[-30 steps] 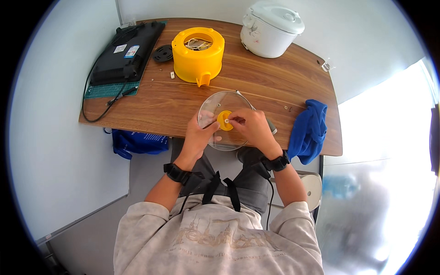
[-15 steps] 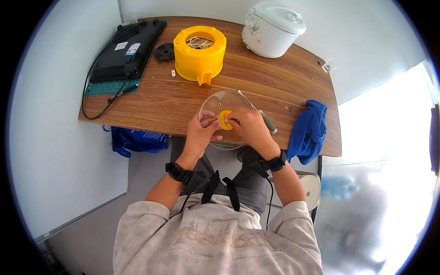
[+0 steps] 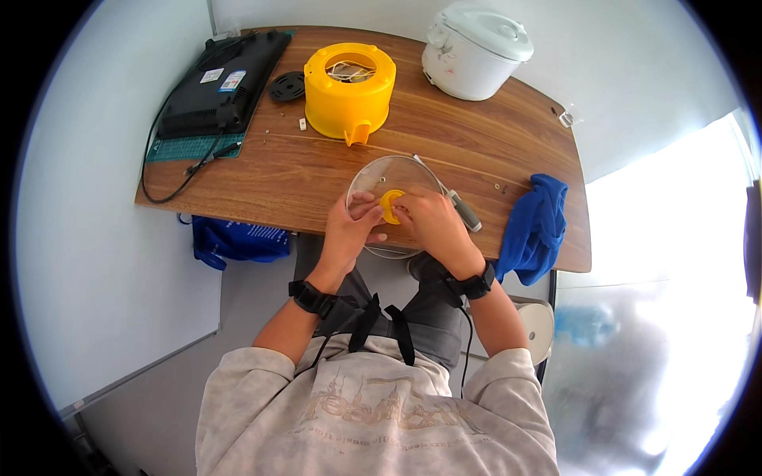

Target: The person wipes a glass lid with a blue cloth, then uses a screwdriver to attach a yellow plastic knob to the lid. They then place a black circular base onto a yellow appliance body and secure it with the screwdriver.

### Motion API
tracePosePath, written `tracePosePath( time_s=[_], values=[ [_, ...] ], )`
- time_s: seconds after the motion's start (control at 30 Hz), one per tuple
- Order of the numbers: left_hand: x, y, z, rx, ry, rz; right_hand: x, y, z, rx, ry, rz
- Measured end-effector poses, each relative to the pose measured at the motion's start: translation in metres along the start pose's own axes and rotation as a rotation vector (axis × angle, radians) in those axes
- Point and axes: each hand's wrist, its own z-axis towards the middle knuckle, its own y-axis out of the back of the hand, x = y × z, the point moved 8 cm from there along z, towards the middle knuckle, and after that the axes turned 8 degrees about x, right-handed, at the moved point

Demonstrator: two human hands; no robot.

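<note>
Both forearms came up from the lower edge and angled inward, elbows wide, so that the hands met at a clear glass lid (image 3: 405, 171) by the near edge of the wooden table (image 3: 274, 186), the lid lying partly over the tabletop and partly out beyond it, above the person's legs. The left hand (image 3: 346, 233) was wrapped around the lid's left side: its fingers showed through the glass from beneath, while its thumb reached over the top toward the round yellow knob (image 3: 390, 205) at the middle. The right hand (image 3: 435, 220) came in from the other side, back of the hand up, knuckles bent and fingertips gathered at the knob; whether they pinched anything small could not be told, since the hand covered the spot. Each wrist was fairly straight and wore a black band, the left band (image 3: 312, 298) a little lower than the right band (image 3: 477, 281). Just beside the right hand lay a tool with a grey-green handle (image 3: 465, 213), and farther right a blue cloth (image 3: 533, 222) draped over the table's edge.
</note>
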Motion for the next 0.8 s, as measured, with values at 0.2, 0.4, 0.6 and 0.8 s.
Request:
tracePosePath(
  time_s=[0.2, 0.4, 0.6, 0.8],
  values=[
    [0.0, -0.003, -0.001, 0.006, -0.002, 0.007, -0.006, -0.006, -0.002, -0.008, 0.0, -0.056],
    [0.0, -0.001, -0.001, 0.006, -0.006, 0.008, -0.002, -0.006, 0.0, 0.001, -0.008, -0.214],
    [0.001, 0.001, 0.0, -0.01, 0.006, 0.005, -0.001, 0.0, -0.001, -0.007, -0.071, -0.174],
    [0.002, 0.002, 0.0, -0.014, 0.009, 0.013, -0.001, 0.008, -0.005, -0.052, -0.008, -0.043]
  ],
)
